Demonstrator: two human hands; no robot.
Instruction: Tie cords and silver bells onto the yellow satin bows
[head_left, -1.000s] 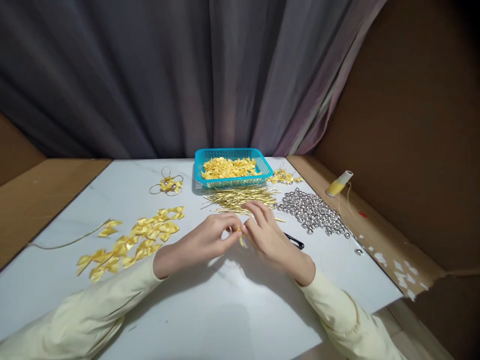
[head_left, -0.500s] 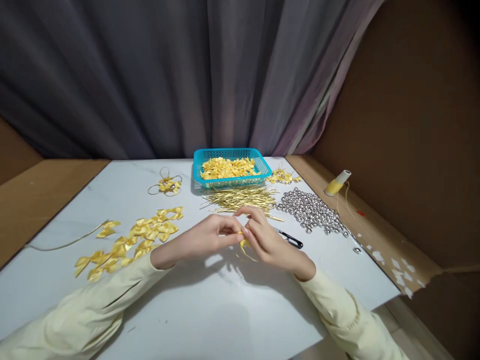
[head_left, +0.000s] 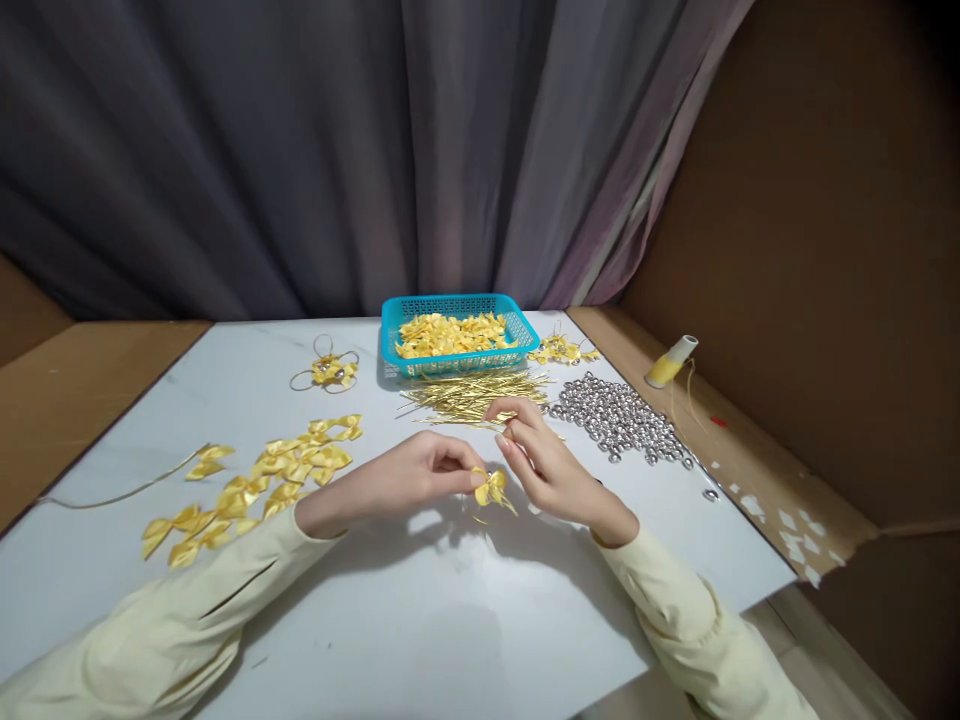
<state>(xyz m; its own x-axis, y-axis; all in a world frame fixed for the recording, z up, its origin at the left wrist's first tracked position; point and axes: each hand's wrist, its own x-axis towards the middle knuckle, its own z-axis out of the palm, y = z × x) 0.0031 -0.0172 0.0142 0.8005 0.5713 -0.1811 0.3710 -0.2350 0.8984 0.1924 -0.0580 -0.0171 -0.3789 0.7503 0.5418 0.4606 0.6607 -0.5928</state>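
My left hand (head_left: 420,474) is closed, pinching a small yellow ribbon bow (head_left: 492,489) between thumb and fingertips. The bow's loose ends hang down just over the white table (head_left: 450,640). Just to the right, my right hand (head_left: 546,462) is bent with its fingers apart, its tips close to the bow but not on it. I see nothing between them, though a fine thread could be lost at this size. Beyond that hand lies a pile of gold wire ties (head_left: 480,397). More yellow bows (head_left: 292,462) lie to the left of my left hand.
A blue basket (head_left: 386,345) of yellow ribbon pieces stands at the back. Silver beads (head_left: 622,417) are heaped at right, near a spool of yellow thread (head_left: 670,364). A bow cluster with gold loops (head_left: 334,371) lies back left. Cardboard walls (head_left: 795,250) and a curtain (head_left: 337,150) border the table.
My right hand has let go of the bow and drawn slightly up and right. The bow now shows in my left hand's pinch. My right forearm now covers most of the black-handled tool.
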